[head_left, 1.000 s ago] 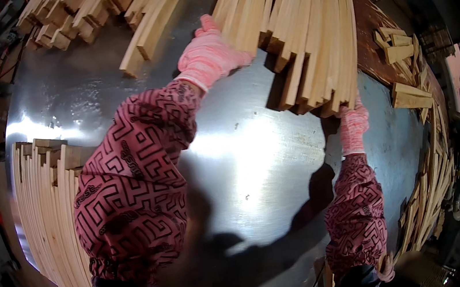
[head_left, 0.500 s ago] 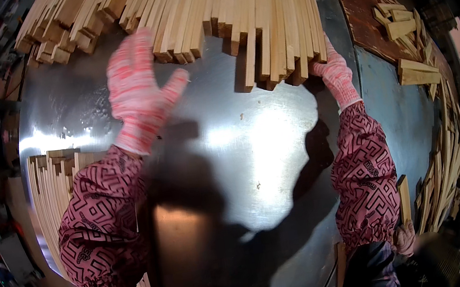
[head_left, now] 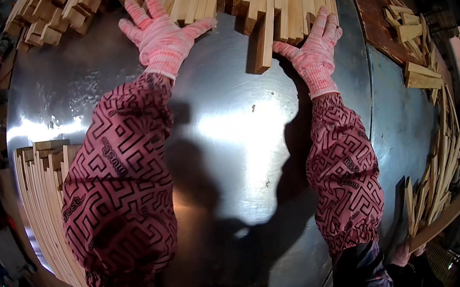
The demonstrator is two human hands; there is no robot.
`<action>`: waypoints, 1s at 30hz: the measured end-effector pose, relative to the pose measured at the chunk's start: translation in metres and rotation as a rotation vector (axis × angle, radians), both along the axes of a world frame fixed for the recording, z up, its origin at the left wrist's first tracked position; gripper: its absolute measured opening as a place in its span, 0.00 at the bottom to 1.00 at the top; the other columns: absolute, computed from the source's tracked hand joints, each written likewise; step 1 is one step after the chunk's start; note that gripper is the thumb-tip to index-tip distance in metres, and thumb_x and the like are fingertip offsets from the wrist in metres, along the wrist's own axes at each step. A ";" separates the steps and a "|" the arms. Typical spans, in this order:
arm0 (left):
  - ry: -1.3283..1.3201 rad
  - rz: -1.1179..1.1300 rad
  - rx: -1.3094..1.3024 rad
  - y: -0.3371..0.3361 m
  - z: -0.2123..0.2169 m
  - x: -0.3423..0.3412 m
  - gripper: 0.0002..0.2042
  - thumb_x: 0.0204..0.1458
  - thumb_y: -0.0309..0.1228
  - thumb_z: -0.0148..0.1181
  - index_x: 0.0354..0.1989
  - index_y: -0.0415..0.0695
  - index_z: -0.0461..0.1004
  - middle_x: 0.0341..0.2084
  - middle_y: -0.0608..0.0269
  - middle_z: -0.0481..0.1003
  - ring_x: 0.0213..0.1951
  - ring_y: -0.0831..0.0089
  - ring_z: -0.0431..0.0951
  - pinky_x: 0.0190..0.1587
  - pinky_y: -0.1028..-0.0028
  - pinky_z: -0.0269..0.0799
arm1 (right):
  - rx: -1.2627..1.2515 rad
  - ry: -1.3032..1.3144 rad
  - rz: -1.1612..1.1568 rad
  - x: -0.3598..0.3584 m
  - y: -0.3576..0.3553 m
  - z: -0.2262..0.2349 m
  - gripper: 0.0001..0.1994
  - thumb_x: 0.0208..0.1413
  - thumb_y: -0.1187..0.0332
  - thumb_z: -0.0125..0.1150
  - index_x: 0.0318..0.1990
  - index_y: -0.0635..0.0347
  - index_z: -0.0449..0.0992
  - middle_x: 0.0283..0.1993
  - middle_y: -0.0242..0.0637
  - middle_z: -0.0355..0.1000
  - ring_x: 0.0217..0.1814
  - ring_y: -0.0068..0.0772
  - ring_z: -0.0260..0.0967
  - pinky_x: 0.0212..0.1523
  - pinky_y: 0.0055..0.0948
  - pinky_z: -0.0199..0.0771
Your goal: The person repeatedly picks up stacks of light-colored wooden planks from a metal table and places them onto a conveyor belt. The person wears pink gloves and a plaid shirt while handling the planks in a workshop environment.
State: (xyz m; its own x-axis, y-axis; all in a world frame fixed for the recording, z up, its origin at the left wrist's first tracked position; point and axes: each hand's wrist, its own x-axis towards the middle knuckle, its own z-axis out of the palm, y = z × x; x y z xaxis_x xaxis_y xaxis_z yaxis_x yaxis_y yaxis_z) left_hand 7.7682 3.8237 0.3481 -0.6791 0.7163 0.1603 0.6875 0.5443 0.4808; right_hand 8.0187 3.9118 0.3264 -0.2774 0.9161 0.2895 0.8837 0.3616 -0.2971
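Wooden strips [head_left: 257, 0] lie side by side in a wide row at the far side of a shiny metal tabletop [head_left: 225, 103], their near ends uneven. My left hand [head_left: 165, 40], in a pink-and-white knit glove, is open with fingers spread, its fingertips at the strips' ends left of the middle. Gloved the same way, my right hand [head_left: 314, 54] is open at the near ends by the row's right edge, its fingers reaching over the strips and its thumb beside a strip that juts out. Whether either palm presses the wood I cannot tell.
A second stack of strips [head_left: 46, 202] lies along the table's left edge. Short offcuts [head_left: 421, 75] and a heap of thin strips [head_left: 437, 174] are on the right. At lower right, another person's gloved hand [head_left: 401, 254] holds a wooden strip [head_left: 449, 216].
My left hand has moved right and farther away, onto the strip ends. My right hand has come from the row's side to its near ends. The other person's strip has swung sideways.
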 end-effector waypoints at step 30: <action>-0.069 -1.068 -0.363 -0.349 0.053 0.204 0.39 0.47 0.40 0.67 0.67 0.40 0.57 0.64 0.46 0.59 0.66 0.50 0.55 0.68 0.55 0.51 | -0.271 0.111 -0.487 0.327 -0.407 0.097 0.35 0.39 0.73 0.62 0.62 0.64 0.63 0.64 0.54 0.62 0.66 0.55 0.58 0.68 0.44 0.56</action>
State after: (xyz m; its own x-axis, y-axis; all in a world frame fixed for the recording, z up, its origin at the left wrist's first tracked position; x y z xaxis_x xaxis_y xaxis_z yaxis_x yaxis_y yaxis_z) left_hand 7.9720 3.4747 0.4015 0.3093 0.9319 -0.1894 0.8623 -0.1909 0.4691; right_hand 8.3461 3.5051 0.4239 0.2146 0.9762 0.0299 0.8874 -0.1821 -0.4235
